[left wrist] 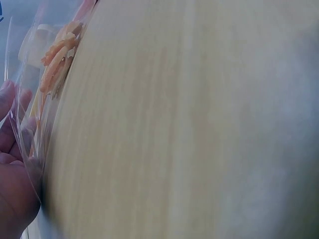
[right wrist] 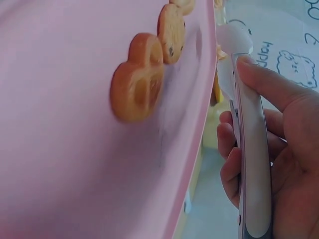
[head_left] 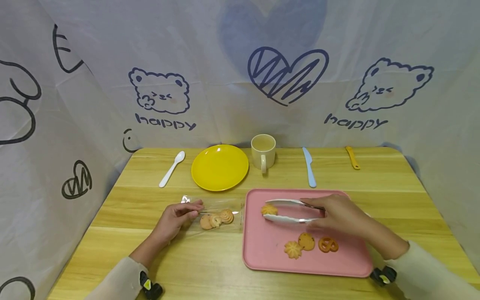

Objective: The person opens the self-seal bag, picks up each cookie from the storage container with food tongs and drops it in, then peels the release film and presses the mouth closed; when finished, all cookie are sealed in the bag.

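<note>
My left hand (head_left: 168, 225) pinches the edge of a clear plastic bag (head_left: 221, 204), which lies on the table with a few cookies (head_left: 226, 216) inside. In the left wrist view the cookies (left wrist: 60, 57) show through the film. Over the pink tray (head_left: 262, 256), my right hand (head_left: 339, 214) grips metal tongs (head_left: 288, 219). A flower-shaped cookie (head_left: 269, 209) lies between the tong tips; whether both tips press it I cannot tell. Nearer on the tray are another flower-shaped cookie (head_left: 293, 250), a round cookie (head_left: 306, 241) and a pretzel-shaped cookie (head_left: 328, 245), large in the right wrist view.
Along the back of the wooden table (head_left: 210, 266) stand a white spoon (head_left: 172, 168), a yellow plate (head_left: 220, 167), a cream mug (head_left: 263, 151), a light blue knife (head_left: 309, 166) and an orange utensil handle (head_left: 352, 158). A printed cloth (head_left: 225, 96) hangs behind the table.
</note>
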Available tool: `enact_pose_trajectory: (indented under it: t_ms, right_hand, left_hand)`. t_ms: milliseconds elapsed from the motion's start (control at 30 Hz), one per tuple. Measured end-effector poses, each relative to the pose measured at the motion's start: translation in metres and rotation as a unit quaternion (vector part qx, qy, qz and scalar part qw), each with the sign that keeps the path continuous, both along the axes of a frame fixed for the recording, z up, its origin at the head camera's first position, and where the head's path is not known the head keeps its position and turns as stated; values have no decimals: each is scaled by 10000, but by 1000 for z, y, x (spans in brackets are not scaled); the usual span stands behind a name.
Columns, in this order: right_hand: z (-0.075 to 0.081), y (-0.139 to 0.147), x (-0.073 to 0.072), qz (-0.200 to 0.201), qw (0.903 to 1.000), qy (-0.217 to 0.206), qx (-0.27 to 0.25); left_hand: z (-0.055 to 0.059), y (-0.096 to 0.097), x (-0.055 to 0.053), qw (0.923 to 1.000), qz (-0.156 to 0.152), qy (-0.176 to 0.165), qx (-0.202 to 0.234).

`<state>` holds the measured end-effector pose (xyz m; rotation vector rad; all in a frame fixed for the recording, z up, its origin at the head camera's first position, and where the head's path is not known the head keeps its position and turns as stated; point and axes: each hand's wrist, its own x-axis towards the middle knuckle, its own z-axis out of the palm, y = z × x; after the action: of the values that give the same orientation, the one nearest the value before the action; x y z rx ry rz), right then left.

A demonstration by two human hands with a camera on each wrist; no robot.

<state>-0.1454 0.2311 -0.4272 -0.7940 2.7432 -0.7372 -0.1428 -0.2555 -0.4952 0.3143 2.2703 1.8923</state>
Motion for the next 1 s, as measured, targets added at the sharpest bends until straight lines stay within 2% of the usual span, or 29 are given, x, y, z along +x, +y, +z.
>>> enact_pose_trajectory:
  t_ms: [267, 700, 1000]
  right_hand:
    - [-1, -26, -9, 259, 9996, -88, -4]
    - [-5, -76, -19, 263, 9991, -322, -44]
    - [-9, -102, -23, 430, 9988, -210, -84]
  left_hand:
    - [0, 0, 0, 10000, -20, -19, 5]
    - [0, 0, 0, 10000, -34, -2, 15]
    - [0, 0, 0, 10000, -28, -29, 15]
